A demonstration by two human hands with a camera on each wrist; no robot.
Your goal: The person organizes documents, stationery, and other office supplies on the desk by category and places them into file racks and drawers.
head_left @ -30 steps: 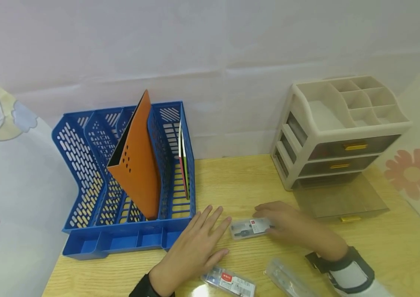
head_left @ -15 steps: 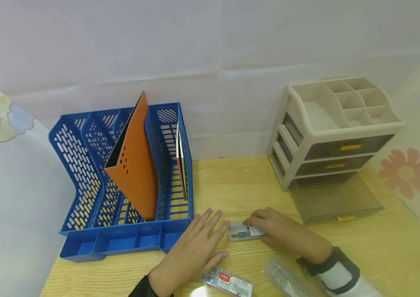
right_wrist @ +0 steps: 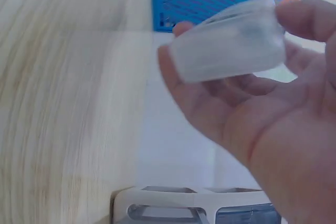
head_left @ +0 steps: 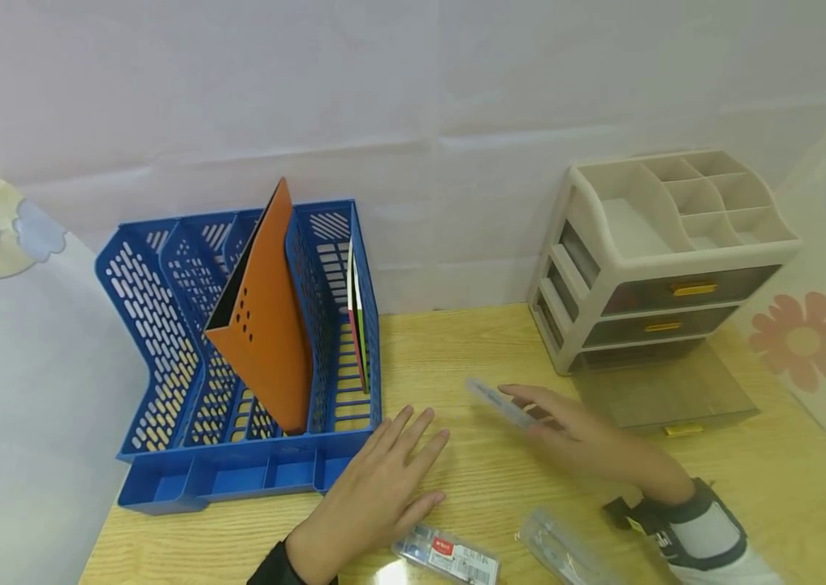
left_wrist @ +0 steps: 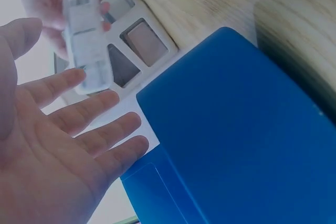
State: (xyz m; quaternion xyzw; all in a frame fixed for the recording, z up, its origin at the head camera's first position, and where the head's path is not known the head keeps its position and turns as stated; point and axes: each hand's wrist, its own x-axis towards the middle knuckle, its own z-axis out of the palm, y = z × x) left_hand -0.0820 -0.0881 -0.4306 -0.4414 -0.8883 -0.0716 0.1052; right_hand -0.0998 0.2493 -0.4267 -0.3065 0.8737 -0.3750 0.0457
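My right hand [head_left: 588, 439] grips a small clear plastic case [head_left: 496, 400] by its edges, tilted and raised off the table. In the right wrist view the thumb and fingers hold the blurred case [right_wrist: 228, 45] on opposite sides; its contents cannot be made out. A white label and barcode show on the case [left_wrist: 86, 40] in the left wrist view. My left hand [head_left: 378, 483] has its fingers extended and spread, beside the front right corner of the blue file rack [head_left: 259, 459], holding nothing. A second clear case [head_left: 449, 556] with a red-and-white label lies by its wrist.
Another clear packet [head_left: 562, 548] lies near the front edge. The rack holds an orange folder [head_left: 270, 325] and thin books [head_left: 358, 325]. At the right stands a cream drawer unit [head_left: 620, 268], its bottom drawer [head_left: 664, 390] pulled out. A white cloth [head_left: 442, 162] hangs behind.
My right hand has taken hold of the clear case that lay flat on the table, lifted it and tilted it, moving slightly back and to the right. The left hand has hardly moved.
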